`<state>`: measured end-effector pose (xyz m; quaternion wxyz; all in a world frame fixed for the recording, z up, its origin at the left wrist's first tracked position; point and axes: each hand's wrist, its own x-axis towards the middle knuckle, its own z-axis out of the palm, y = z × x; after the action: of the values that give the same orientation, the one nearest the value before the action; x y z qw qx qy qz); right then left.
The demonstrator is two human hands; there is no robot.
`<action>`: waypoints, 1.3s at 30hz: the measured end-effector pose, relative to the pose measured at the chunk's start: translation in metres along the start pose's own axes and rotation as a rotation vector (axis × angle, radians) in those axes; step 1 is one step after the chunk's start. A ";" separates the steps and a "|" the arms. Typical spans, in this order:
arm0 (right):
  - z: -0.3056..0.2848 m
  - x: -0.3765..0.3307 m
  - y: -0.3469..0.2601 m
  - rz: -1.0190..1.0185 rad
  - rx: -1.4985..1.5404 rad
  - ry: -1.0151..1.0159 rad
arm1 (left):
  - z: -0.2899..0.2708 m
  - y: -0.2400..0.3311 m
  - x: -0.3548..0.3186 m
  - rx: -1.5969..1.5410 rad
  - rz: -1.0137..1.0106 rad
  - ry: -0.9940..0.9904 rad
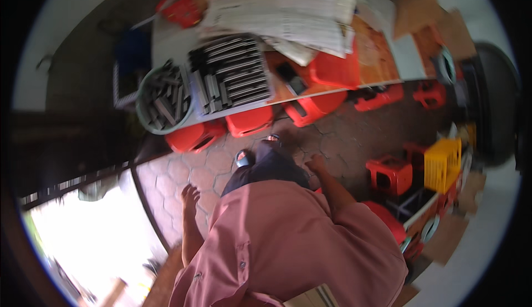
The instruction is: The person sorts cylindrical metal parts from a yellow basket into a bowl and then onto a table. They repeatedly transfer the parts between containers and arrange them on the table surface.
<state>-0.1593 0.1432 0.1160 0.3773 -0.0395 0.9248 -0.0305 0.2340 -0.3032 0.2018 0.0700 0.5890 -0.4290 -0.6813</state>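
My left hand point(190, 195) hangs beside my body over the paved floor, empty, its fingers a little apart. On the other side my right hand point(316, 164) hangs near my hip; it is blurred and its fingers are mostly hidden. Neither hand touches the table ahead. On that table's near left part stands a pale green basin point(142, 119) heaped with grey and dark strips. Beside it is a clear tray point(270, 93) with rows of dark and silvery strips. A dark phone point(291, 78) lies right of the tray.
Red stools point(249, 120) stand along the table's near edge. Printed paper sheets point(280, 16) and a red tray point(336, 71) lie on the table. To the right are more red stools point(389, 174) and a yellow crate point(442, 165). A bright opening point(94, 232) is at lower left.
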 end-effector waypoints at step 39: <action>0.021 0.021 0.444 0.585 1.136 0.509 | 0.671 -0.033 0.024 0.893 0.316 -0.934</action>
<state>-0.1819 0.5824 0.0480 0.1034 0.4242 0.7978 -0.4159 -0.3385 0.0402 0.1205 -0.2747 0.1343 -0.7365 -0.6034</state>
